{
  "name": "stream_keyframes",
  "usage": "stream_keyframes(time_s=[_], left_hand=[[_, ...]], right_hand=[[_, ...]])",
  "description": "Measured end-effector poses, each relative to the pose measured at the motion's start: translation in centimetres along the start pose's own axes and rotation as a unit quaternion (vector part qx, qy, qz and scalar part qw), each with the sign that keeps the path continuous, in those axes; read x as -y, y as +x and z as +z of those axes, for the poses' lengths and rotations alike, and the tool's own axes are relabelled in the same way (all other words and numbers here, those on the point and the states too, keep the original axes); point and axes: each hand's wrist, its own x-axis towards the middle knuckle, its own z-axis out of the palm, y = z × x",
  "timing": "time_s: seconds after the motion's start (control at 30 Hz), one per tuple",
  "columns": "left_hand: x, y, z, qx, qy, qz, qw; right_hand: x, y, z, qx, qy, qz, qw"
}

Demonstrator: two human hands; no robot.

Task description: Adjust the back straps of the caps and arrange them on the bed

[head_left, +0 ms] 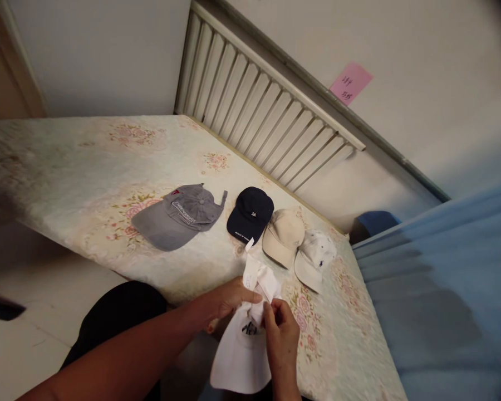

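Held white cap point(242, 359): at the floral tablecloth point(179, 156)'s near edge, brim toward the wearer;
Left hand point(236, 295): pinches crown fabric, apparently steadying it;
Right hand point(281, 328): pinches fabric alongside;
Navy cap point(253, 209): lies beyond, perhaps leaving handling room

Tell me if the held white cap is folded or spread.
The white cap is partly folded: its crown is bunched between left hand and right hand, the brim unfolded.

Dim light, soft shadows, blurred left edge
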Motion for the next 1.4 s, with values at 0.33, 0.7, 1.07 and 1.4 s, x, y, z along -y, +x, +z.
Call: stream_keyframes(time_s=[0.33,0.7,1.07,1.4], left_hand=[[0.1,0.5,0.2,-0.007,-0.09,-0.01,0.996],[0.4,1.2,-0.8,0.012,-0.135,-0.019,0.991],[0.2,0.8,-0.3,0.008,-0.082,0.009,0.997],[0.0,0.9,-0.5,0.0,-0.052,0.02,0.998]], right_hand=[[0.3,-0.4,-0.2,-0.011,0.003,0.005,1.0],[-0.2,-0.5,-0.2,-0.012,-0.021,-0.073,0.997],[-0.8,-0.7,0.1,0.005,-0.023,-0.07,0.997],[-0.6,-0.7,0.0,0.005,-0.014,-0.031,0.999]])
